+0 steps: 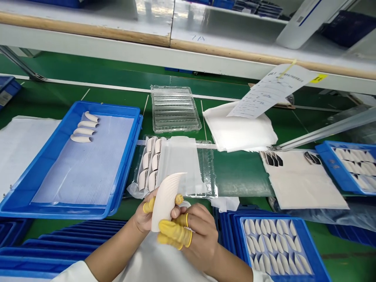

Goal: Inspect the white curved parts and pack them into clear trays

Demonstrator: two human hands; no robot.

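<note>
A curved, cream-coloured shell-like piece [167, 201] with fine ridges and a pointed tip stands upright between my hands, close to my body. My left hand [145, 213] grips it from behind and the left, a yellow finger cot showing at its edge. At the lower right edge, my right hand [196, 231] has its yellow-cotted fingers closed on the same piece. Just beyond my hands, a clear plastic tray [210, 180] holds similar smaller-looking pieces [147, 160] in two columns, with a white sheet [179, 160] laid beside them.
On the left, a blue tray [79, 213] carries several pieces on white paper. A clear ridged tray [176, 109] lies behind, beside stacked white sheets [241, 129]. Blue trays of pieces [317, 254] stand at right. A written paper [264, 94] hangs from the shelf [229, 51].
</note>
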